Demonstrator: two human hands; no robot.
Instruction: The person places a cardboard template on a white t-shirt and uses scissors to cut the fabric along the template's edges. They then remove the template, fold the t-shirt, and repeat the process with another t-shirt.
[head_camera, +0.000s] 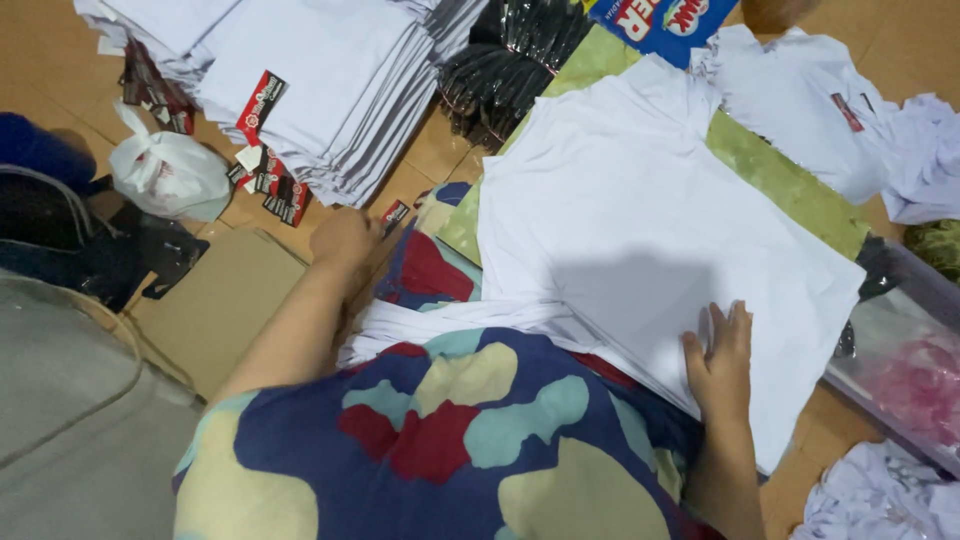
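A white shirt (640, 220) lies spread flat on a green cloth (790, 180) in front of me. My right hand (722, 358) rests flat on its near right edge, fingers together, palm down. My left hand (343, 238) reaches out to the left, closed near a red-and-black tag (395, 213) on the floor beside a stack of folded white shirts (330, 90); whether it grips a tag is hidden. My lap, in a red, blue and yellow patterned garment (450, 440), fills the lower middle.
A pile of black plastic-wrapped items (510, 60) lies at the top centre. Loose white shirts (850, 110) sit at the right. A white plastic bag (170, 175), a brown cardboard sheet (215, 305) and a clear plastic bin (900, 350) surround me.
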